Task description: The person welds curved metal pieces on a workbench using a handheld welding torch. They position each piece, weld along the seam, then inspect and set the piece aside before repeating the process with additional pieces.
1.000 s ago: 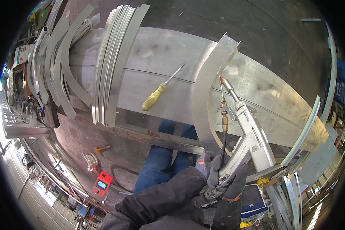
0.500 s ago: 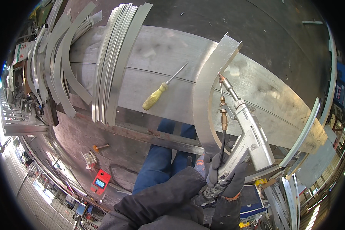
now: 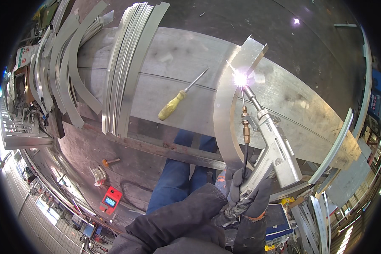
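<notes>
A silver handheld welding gun slants up from my gloved hands. My right hand is closed around its lower handle. My left hand is closed against the same handle's left side, by the black wire-feed hose; its fingers are partly hidden. The copper nozzle and thin wire guide meet a curved metal strip that has an upright flange. A bright white-violet spark glares at the tip and hides the contact point.
A yellow-handled screwdriver lies on the wide metal sheet. Stacked curved strips cover its left part. Below left are a red box with a screen, a hammer and a wire spool. A steel beam crosses above my legs.
A bright spark has lit at the nozzle tip, with a small violet glint showing at the upper right. The gun and my hands have barely shifted.
</notes>
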### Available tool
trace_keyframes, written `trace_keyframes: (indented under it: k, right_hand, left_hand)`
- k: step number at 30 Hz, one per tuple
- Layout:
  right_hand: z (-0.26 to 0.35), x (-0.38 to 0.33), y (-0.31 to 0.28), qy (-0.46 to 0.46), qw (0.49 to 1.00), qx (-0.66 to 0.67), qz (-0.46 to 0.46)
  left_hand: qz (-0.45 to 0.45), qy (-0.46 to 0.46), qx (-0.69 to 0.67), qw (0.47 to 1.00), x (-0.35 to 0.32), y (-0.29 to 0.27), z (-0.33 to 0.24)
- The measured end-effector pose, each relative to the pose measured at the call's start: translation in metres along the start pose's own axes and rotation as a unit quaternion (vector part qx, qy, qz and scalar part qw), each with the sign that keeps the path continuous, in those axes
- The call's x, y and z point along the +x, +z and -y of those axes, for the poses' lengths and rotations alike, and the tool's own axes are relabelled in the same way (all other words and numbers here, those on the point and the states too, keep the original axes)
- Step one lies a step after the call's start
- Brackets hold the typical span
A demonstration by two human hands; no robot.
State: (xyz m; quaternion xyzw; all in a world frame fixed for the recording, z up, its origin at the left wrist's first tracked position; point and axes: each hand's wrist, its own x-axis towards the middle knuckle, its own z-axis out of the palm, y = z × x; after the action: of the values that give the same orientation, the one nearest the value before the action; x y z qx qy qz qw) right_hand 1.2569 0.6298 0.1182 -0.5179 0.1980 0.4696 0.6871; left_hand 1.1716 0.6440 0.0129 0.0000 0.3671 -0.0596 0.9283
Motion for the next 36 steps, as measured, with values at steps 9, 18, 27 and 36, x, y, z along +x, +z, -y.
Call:
trace_keyframes:
  k: [9, 18, 27, 36]
  right_hand:
    - [-0.001, -0.003, -0.007, 0.073, 0.996, -0.058, 0.016]
    - [0.004, -0.009, -0.009, 0.054, 0.995, -0.08, 0.036]
    - [0.004, -0.014, -0.022, 0.094, 0.99, -0.063, 0.079]
    - [0.007, -0.021, -0.026, 0.1, 0.992, -0.04, 0.072]
  left_hand:
    - [-0.062, 0.025, -0.029, 0.997, 0.004, -0.017, 0.024]
    - [0.001, 0.023, 0.069, 0.997, -0.004, -0.015, 0.009]
    - [0.013, 0.056, 0.14, 0.988, -0.008, -0.003, -0.006]
    - [-0.032, 0.041, 0.123, 0.991, -0.006, 0.0, -0.007]
